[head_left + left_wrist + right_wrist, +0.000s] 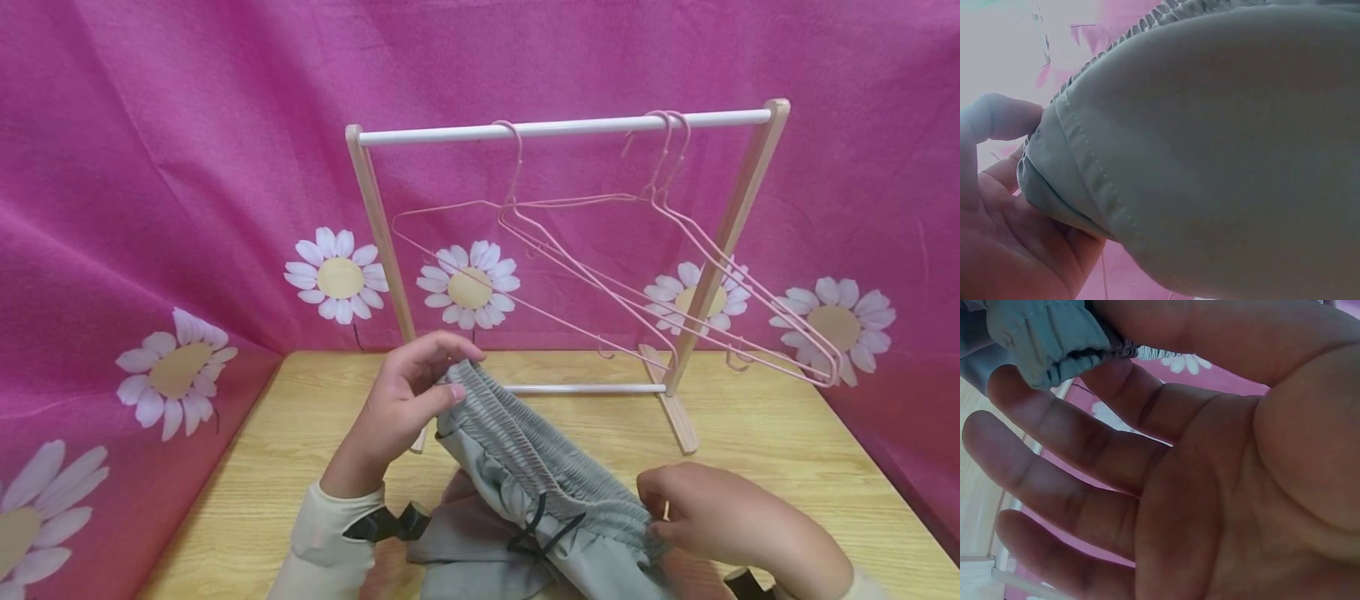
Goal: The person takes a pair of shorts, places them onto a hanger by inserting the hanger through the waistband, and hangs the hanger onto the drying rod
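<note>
Grey-green drawstring trousers (525,467) with a gathered elastic waistband and dark cords hang between both hands, their lower part resting on the table. The left hand (405,400) pinches one end of the waistband between thumb and fingers. At the other end, the right hand (712,508) pinches the waistband edge. In the left wrist view the trousers' stitched side (1197,144) fills most of the picture, beside the left thumb. In the right wrist view the gathered edge (1054,344) lies between thumb and index finger, with the other fingers of the right hand (1166,469) extended.
Behind the trousers stands a small rack with wooden posts and a white top rail (570,127). Several pink wire hangers (585,267) hang from it. The wood-grain table (300,417) meets a magenta daisy-print cloth (225,125) at the back and sides.
</note>
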Action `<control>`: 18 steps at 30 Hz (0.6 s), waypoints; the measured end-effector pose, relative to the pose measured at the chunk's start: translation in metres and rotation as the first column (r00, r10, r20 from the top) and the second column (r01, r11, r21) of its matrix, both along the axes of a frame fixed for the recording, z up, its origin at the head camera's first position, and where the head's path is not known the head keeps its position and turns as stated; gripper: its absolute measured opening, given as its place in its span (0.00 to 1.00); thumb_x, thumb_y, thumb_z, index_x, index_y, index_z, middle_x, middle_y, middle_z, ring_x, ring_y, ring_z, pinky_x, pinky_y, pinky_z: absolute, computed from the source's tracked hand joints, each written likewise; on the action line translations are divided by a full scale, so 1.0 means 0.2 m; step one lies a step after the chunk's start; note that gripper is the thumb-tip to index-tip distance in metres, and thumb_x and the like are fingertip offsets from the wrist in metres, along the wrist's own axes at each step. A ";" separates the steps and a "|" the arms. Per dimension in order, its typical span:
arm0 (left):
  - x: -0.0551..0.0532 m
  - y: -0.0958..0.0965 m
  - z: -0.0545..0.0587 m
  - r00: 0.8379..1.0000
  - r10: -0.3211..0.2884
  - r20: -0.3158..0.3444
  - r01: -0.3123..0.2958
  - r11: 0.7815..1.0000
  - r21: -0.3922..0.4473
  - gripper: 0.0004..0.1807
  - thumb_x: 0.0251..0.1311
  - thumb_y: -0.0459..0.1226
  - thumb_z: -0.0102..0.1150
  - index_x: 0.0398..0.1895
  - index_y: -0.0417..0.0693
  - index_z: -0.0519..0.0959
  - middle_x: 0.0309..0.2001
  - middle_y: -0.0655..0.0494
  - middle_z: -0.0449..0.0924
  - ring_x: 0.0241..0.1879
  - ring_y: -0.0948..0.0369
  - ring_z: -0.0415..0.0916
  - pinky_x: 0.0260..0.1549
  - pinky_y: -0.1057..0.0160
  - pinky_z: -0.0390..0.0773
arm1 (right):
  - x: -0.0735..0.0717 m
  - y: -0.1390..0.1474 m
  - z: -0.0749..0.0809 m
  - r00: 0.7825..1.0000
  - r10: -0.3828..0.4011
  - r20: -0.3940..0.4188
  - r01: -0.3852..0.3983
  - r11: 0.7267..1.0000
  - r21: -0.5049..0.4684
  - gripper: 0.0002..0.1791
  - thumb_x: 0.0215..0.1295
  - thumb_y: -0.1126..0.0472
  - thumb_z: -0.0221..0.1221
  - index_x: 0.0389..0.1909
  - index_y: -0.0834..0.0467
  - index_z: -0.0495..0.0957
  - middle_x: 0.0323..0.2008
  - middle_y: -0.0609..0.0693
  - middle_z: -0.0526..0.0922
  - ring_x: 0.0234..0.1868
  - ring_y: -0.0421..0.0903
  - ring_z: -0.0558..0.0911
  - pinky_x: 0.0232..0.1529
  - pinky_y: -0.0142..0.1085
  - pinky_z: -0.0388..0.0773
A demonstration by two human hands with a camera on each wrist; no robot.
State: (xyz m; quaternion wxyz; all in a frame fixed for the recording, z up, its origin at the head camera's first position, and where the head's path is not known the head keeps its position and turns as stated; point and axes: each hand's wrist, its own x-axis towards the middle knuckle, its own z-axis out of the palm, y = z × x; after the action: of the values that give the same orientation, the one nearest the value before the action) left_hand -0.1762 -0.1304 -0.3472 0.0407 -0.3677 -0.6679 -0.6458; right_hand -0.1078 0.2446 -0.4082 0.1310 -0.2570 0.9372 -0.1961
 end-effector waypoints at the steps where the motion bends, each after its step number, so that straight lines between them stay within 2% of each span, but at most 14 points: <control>1: 0.00 0.00 0.00 1.000 0.000 0.001 0.000 1.000 -0.001 0.18 0.66 0.22 0.53 0.57 0.34 0.81 0.48 0.52 0.84 0.38 0.56 0.81 0.39 0.61 0.84 | 0.00 0.00 0.00 1.000 -0.001 0.005 0.001 1.000 0.001 0.15 0.61 0.61 0.73 0.30 0.43 0.76 0.27 0.33 0.75 0.30 0.30 0.72 0.29 0.34 0.69; 12: -0.01 0.01 -0.01 0.999 -0.032 -0.017 0.032 0.999 0.009 0.18 0.67 0.21 0.53 0.57 0.32 0.80 0.47 0.55 0.83 0.37 0.58 0.81 0.39 0.62 0.84 | 0.00 -0.02 0.00 1.000 -0.003 0.013 0.003 1.000 0.012 0.15 0.63 0.57 0.74 0.30 0.43 0.75 0.27 0.34 0.75 0.29 0.32 0.70 0.29 0.34 0.68; 18: 0.00 0.01 -0.01 0.999 -0.035 -0.021 0.035 0.999 -0.003 0.18 0.67 0.22 0.53 0.58 0.33 0.81 0.47 0.51 0.83 0.38 0.56 0.81 0.39 0.61 0.84 | -0.01 -0.03 0.00 0.995 -0.002 0.104 0.002 1.000 -0.008 0.14 0.63 0.51 0.75 0.32 0.42 0.76 0.26 0.34 0.74 0.28 0.32 0.70 0.28 0.34 0.68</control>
State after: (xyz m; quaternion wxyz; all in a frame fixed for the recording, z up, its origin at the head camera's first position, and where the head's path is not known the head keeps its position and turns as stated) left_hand -0.1771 -0.1282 -0.3494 0.0359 -0.3861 -0.6618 -0.6416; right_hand -0.1093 0.2388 -0.4083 0.1785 -0.2460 0.9285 -0.2133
